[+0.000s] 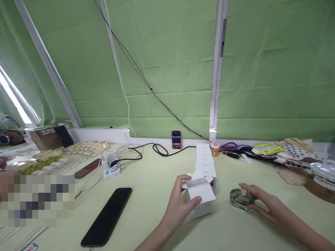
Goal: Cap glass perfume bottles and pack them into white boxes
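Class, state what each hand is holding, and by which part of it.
Left hand: the open white box, gripped at its left side, thumb on its near side. Right hand: a green camouflage-patterned object, held at its right end between thumb and fingers.

Blk phone (106,217) on pale-grn tbl (148,184)

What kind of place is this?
Perhaps a makeshift packing workspace: white boxes lined up on a table, an open box in the left hand, and a power strip.
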{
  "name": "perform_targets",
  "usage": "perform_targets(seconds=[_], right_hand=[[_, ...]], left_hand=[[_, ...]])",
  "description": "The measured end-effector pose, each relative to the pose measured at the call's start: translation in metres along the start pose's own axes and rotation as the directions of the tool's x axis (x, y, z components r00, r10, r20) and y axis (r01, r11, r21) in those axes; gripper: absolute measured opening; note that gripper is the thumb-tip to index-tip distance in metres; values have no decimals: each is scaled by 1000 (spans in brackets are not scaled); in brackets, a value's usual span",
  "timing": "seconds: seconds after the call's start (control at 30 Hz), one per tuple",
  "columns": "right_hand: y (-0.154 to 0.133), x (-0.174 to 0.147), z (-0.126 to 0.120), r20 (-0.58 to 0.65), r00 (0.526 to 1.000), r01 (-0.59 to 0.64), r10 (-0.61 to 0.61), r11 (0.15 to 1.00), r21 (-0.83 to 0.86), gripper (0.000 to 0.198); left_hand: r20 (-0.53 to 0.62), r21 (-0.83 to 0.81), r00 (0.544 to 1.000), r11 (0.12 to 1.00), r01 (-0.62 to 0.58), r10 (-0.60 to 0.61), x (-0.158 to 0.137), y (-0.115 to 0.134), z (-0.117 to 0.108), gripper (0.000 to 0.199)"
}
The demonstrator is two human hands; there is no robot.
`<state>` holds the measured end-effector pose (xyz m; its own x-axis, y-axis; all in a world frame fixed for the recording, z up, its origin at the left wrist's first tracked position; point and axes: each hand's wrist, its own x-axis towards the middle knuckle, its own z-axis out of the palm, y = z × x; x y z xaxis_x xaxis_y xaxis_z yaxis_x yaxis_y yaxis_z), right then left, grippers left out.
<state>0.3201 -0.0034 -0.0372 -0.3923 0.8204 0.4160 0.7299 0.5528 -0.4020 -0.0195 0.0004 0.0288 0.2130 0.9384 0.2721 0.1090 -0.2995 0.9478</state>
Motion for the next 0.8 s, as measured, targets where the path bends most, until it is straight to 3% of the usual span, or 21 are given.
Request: perform_targets(seconds=[0.13, 0.27, 0.4, 0.43, 0.5, 0.7, 0.8], right_hand=[[0, -1, 2, 19, 998, -59, 59, 997, 46, 52], [6, -1, 5, 21, 998, -57, 56, 997, 48, 51], [12, -2, 8, 0, 1000, -27, 27, 999, 17, 53], [12, -2, 8, -11, 999, -30, 30, 999, 12, 53], [11, -3, 9, -39, 998, -42, 42, 999, 2, 51], [1, -4, 13, -114, 988, -101, 104, 994, 34, 46], [-6, -2, 16, -145, 969, -179, 202, 972, 154, 47]], left_hand=[[39, 34, 999, 999, -35, 34, 0, -6, 2, 42], [87, 133, 970, 962, -239, 228, -4, -22, 5, 44], [211, 131, 825, 821, -556, 525, -9, -43, 5, 55], [232, 118, 789, 788, -604, 570, -10, -47, 5, 57], [240, 107, 761, 762, -638, 603, -10, -53, 7, 59], [135, 96, 832, 828, -552, 539, -8, -56, 14, 55], [96, 40, 901, 902, -429, 424, -9, -53, 11, 42]])
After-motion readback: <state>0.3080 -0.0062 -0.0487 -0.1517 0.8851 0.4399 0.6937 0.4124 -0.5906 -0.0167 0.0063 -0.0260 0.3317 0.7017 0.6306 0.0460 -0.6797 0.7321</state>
